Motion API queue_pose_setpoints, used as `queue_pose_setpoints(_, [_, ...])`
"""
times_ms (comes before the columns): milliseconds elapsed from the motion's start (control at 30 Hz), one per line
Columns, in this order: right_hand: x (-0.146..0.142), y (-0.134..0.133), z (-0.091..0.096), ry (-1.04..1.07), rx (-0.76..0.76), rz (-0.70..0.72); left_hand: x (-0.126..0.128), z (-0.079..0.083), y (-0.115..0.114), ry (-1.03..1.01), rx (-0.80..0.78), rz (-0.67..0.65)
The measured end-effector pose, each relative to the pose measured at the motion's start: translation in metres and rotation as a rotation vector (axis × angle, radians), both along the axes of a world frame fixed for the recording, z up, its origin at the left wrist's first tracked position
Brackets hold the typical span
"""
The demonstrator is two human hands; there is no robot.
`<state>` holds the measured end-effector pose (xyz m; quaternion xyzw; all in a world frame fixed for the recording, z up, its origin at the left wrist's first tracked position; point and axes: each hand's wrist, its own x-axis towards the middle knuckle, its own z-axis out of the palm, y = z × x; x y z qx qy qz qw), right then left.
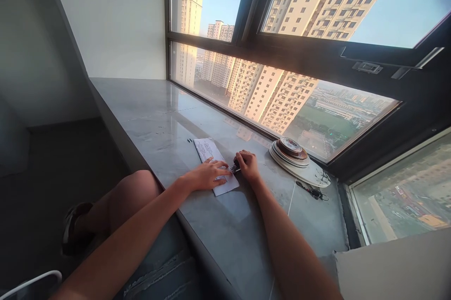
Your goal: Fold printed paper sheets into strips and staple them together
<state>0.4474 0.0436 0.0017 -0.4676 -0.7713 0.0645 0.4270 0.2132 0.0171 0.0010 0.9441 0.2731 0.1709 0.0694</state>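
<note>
A white sheaf of paper (207,149) with lines of dark writing lies on the grey stone sill. My left hand (210,174) rests flat across its lower half, fingers spread. At the paper's right edge, my right hand (248,165) is closed around a small black-and-metal tool (235,167). Its metal end meets or overlaps the paper's edge; my fingers cover most of the rest, so its exact kind is unclear. Two short dark pieces (190,140) lie just beyond the paper's upper left corner.
Stacked plates and round lids (289,152) stand by the window on the right. Keys on a dark strap (313,191) lie in front of them. The sill (141,107) drops off along its left edge, beside my bent knee (136,192). A dark window frame (299,51) borders the far side.
</note>
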Motion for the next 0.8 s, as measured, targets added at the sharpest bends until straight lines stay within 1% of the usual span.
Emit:
queue_pose_setpoints(133, [-0.002,-0.003,0.001,-0.098,-0.027,-0.029,-0.001,-0.004,-0.007,0.038,0.004,0.006])
queue_pose_setpoints(367, [-0.007,-0.009,0.001,-0.225,-0.032,-0.112,0.0,-0.005,-0.008,0.035,-0.018,-0.024])
queue_pose_setpoints(667, [-0.01,-0.012,0.001,-0.298,0.001,-0.124,-0.001,0.002,-0.013,0.028,-0.019,-0.002])
queue_pose_setpoints(800, [-0.013,-0.014,0.001,-0.326,0.015,-0.142,-0.002,0.002,-0.013,0.033,-0.016,-0.008])
